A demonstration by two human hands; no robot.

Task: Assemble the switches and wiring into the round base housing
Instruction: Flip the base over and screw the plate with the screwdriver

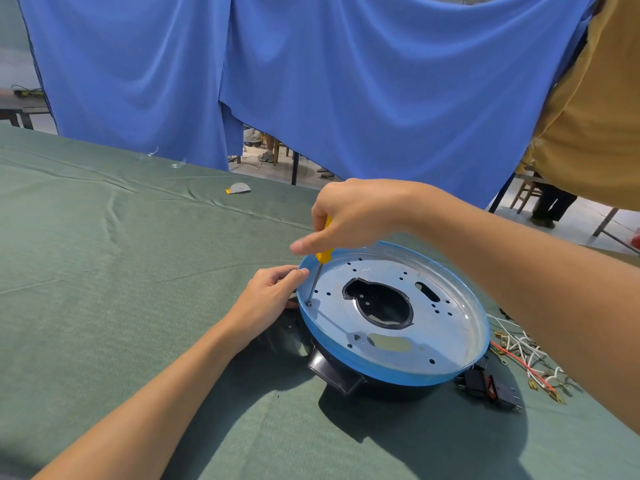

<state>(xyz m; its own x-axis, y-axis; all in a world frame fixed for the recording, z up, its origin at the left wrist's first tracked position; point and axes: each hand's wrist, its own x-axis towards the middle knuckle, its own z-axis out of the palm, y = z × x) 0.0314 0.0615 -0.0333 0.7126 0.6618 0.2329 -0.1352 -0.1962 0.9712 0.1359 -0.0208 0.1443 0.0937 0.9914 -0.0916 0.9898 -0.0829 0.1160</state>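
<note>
Gripping screwdriver [325,254] w/ R hand [356,216], mid-frame; pinching round base housing [398,374] rim w/ L hand [266,296]; risk: cam-out from tilted shaft.

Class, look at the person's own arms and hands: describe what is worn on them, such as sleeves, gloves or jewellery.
The left hand and right hand are bare: no gloves, and no rings show. The left forearm and right forearm are bare too, with no sleeve, watch or bracelet in view up to the picture's edge.
</note>
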